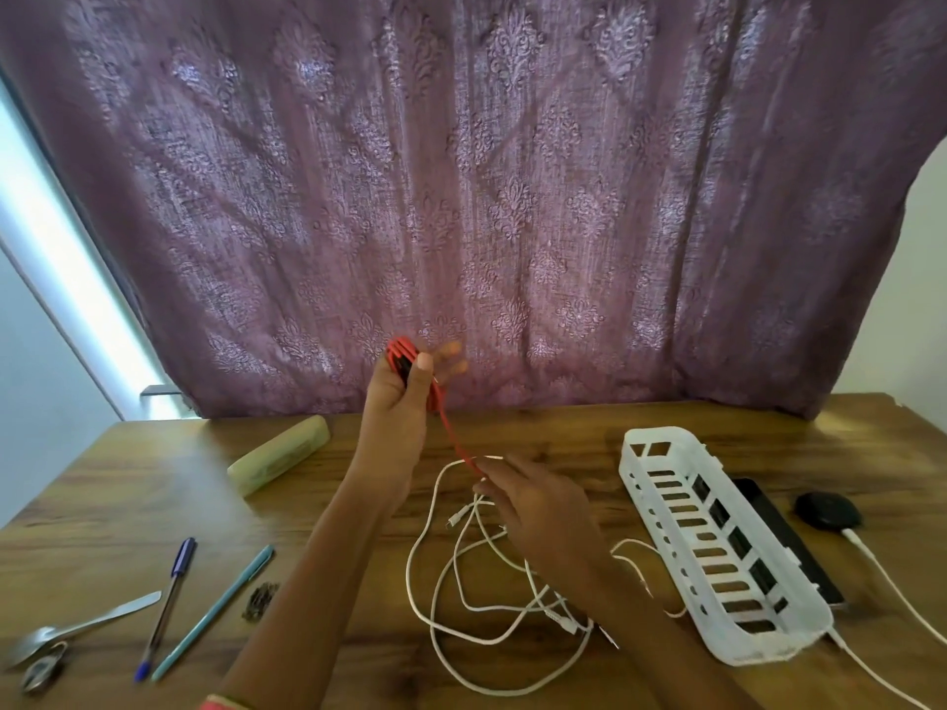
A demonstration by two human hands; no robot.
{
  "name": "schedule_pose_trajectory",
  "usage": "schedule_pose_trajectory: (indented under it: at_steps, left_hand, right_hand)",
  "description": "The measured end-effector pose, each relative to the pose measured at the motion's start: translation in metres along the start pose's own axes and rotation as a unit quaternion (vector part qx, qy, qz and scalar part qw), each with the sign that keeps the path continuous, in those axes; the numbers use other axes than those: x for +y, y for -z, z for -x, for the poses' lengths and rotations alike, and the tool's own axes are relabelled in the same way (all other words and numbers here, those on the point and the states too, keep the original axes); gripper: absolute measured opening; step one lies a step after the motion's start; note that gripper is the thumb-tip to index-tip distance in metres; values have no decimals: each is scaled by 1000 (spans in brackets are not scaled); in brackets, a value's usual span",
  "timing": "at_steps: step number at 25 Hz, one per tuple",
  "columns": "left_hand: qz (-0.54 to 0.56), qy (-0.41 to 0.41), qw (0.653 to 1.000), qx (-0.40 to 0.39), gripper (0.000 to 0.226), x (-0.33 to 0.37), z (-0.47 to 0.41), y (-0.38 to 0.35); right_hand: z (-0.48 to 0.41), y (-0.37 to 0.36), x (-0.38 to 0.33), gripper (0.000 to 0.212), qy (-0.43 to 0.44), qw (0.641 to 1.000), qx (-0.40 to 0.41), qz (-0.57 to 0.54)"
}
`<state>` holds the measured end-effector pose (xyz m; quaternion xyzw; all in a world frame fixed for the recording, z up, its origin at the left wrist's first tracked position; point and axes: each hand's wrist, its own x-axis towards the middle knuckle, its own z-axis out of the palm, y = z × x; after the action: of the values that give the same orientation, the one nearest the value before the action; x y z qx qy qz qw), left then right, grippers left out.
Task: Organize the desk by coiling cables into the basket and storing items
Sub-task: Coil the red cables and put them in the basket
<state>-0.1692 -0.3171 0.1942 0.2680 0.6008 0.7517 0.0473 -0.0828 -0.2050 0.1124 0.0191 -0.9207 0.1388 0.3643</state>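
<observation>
My left hand [397, 402] is raised above the desk and holds a coil of red cable [400, 357] between thumb and fingers. A red strand runs down from the coil to my right hand [533, 504], which pinches it low over the desk. Loose white cables [461, 581] lie tangled on the wood under and in front of my right hand. A white slotted plastic basket [717, 550] lies lengthwise on the right, with nothing visible inside it.
A pale green case [279, 456] lies at the back left. Two pens [169, 607], a spoon [77, 627], a small metal tool [43, 668] and dark clips [260, 602] sit front left. A black phone [784, 540], a black mouse [827, 510] and a white cable lie right of the basket. A purple curtain hangs behind.
</observation>
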Motion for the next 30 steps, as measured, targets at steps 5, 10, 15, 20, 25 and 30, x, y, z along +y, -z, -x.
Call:
schedule_pose_trajectory:
  at_steps: [5, 10, 15, 20, 25, 30]
  left_hand:
    - [-100, 34, 990, -95, 15, -21, 16, 3]
    - [20, 142, 969, -201, 32, -5, 28, -7]
    - [93, 151, 950, -258, 41, 16, 34, -16]
    - [174, 160, 949, -208, 32, 21, 33, -15]
    - [197, 166, 954, -155, 31, 18, 28, -7]
    - [214, 185, 949, -141, 31, 8, 30, -7]
  right_hand:
    - [-26, 40, -9, 25, 83, 993, 79, -24]
    - [-65, 66, 4, 16, 14, 970, 7, -241]
    - [-79, 64, 22, 13, -62, 929, -36, -364]
    - [-63, 50, 21, 22, -141, 876, -31, -460]
    - [-43, 45, 7, 22, -287, 804, -61, -517]
    - [-37, 56, -6, 28, -323, 776, -122, -527]
